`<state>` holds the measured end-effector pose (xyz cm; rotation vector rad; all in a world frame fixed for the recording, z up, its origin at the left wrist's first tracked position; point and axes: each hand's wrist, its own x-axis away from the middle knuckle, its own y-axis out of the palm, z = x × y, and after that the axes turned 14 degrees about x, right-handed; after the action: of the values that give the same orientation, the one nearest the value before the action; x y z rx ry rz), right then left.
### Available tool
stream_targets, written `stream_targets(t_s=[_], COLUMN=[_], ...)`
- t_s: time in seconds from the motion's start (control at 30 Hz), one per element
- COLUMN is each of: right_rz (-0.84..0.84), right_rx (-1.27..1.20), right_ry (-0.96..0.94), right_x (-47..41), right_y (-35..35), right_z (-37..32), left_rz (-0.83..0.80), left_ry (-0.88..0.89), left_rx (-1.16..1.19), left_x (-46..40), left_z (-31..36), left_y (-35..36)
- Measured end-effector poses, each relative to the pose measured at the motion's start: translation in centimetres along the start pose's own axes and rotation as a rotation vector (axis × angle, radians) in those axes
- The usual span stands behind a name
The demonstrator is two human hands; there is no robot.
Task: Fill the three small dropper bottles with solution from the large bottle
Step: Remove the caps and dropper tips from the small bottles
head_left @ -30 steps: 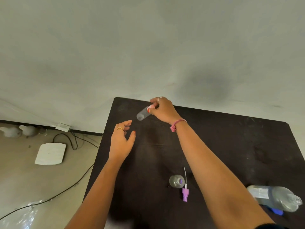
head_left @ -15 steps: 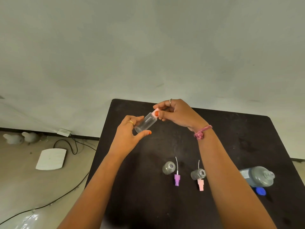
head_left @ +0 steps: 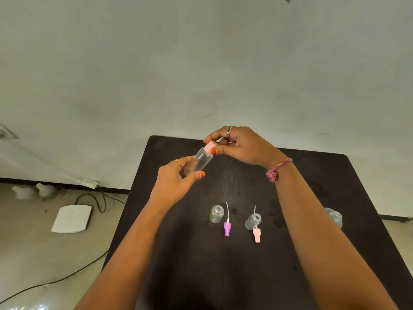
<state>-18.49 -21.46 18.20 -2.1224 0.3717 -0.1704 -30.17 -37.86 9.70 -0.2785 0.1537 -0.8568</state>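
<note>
1. Status: third small dropper bottle (head_left: 199,162) is held tilted in the air above the far left part of the tabletop (head_left: 245,276). Left hand (head_left: 176,184) has its grip closed around the clear body; right hand (head_left: 241,146) pinches the pink cap (head_left: 210,147) between thumb and fingertips.
2. Judged step: uncapping, cap not yet off.
3. Done: two small bottles, left one (head_left: 216,214) and right one (head_left: 253,221), stand open mid-tabletop. A purple dropper cap (head_left: 227,228) and a pink dropper cap (head_left: 256,234) lie just beside them, thin white tubes pointing away.
4. Left: all filling, as far as I can tell; no liquid visible in any small bottle.
5. Large bottle (head_left: 334,217) lies at the right, partly hidden by the right forearm.
6. Materials: bottles clear, smooth, cylindrical plastic; caps opaque, stepped; tabletop dark, matt, scuffed.
</note>
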Motion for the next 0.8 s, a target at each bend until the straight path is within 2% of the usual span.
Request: stream_targets(t_s=[0.1, 0.23, 0.3, 0.4, 0.53, 0.7, 0.8], right_rz=[-0.107, -0.058, -0.047, -0.122, -0.134, -0.146, -0.174], right_rx=[-0.012, 0.116, 0.154, 0.145, 0.154, 0.175, 0.157], right_ry=[0.033, 0.149, 0.117, 0.021, 0.088, -0.002, 0.042], right_x=[0.9, 1.7, 2.1, 2.6, 2.9, 3.3, 3.4], right_y=[-1.5, -2.3, -2.6, -3.7, -3.7, -3.8, -3.5], right_z=[-0.6, -1.2, -0.9, -0.5, -0.7, -0.3, -0.3], left_rz=[0.034, 0.058, 0.065, 0.091, 0.120, 0.131, 0.129], left_ry=[0.009, 0.012, 0.015, 0.004, 0.012, -0.014, -0.024], left_rx=[0.014, 0.048, 0.044, 0.051, 0.050, 0.054, 0.049], left_x=[0.9, 1.9, 2.2, 2.8, 3.4, 4.0, 4.3], left_z=[1.0, 2.2, 2.6, 3.0, 3.4, 3.4, 3.2], left_y=[0.9, 2.1, 2.6, 3.2, 3.9, 4.5, 4.5])
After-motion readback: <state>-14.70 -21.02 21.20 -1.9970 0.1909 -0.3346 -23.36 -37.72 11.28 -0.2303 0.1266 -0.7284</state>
